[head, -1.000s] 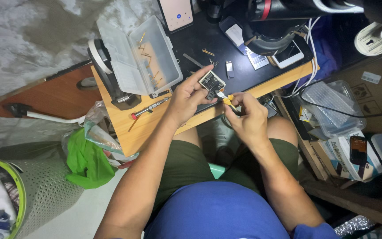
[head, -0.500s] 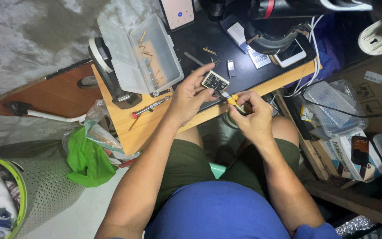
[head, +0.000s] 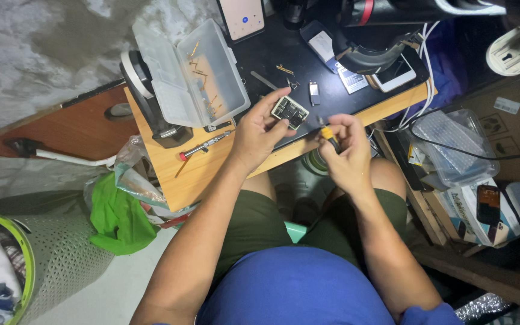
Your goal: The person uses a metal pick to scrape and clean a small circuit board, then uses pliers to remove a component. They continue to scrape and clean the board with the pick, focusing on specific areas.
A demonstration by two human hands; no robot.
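Head view, centre: we see both hands over the desk (head: 194,174).
Left hand (head: 254,135): fingers pinch circuit board (head: 290,112).
Right hand (head: 347,153): fingers closed around yellow screwdriver (head: 329,135).

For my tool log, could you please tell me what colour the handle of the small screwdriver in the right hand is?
Yellow with black, seen in the head view: the small screwdriver held in the right hand.

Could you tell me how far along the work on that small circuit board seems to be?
Done: parts box open, board out. In hand: left hand holds the small circuit board; right hand holds a yellow-handled tool beside it. Left: red-tipped screwdriver lies unused.
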